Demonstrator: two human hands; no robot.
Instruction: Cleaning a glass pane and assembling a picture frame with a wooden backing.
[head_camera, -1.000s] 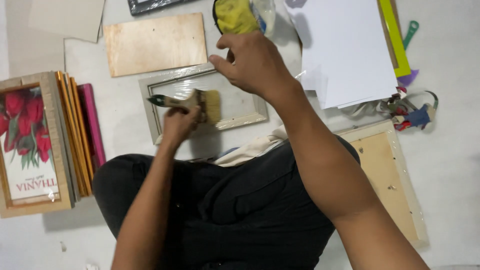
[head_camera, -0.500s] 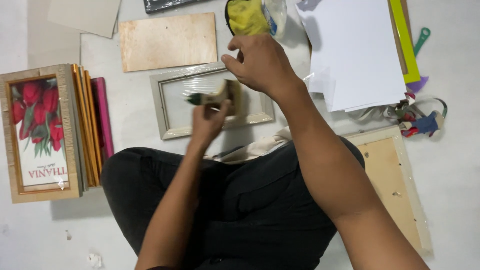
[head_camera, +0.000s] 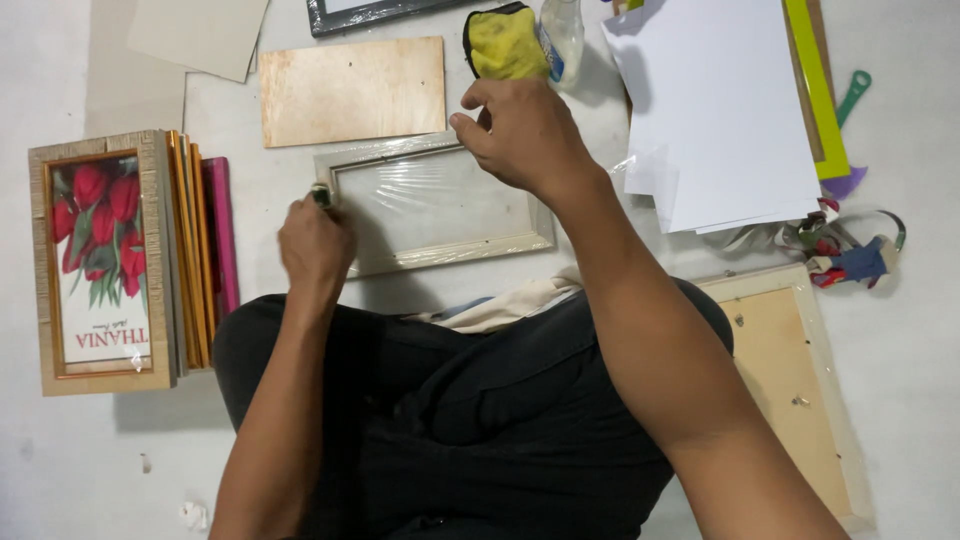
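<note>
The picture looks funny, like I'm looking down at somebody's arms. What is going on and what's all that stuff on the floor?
The camera sits on a person's head and looks down, so you see that person's own arms and lap. The person sits on a pale floor in dark trousers. In front lies a pale picture frame with shiny plastic wrap across its middle. The right hand touches the frame's top edge. The left hand is closed around a small tool with a dark green tip at the frame's left corner; I cannot tell what tool it is. On the left stands a stack of frames, the nearest showing red tulips. Above the frame lies a thin wooden board and a yellow cloth. To the right are white paper sheets.
</note>
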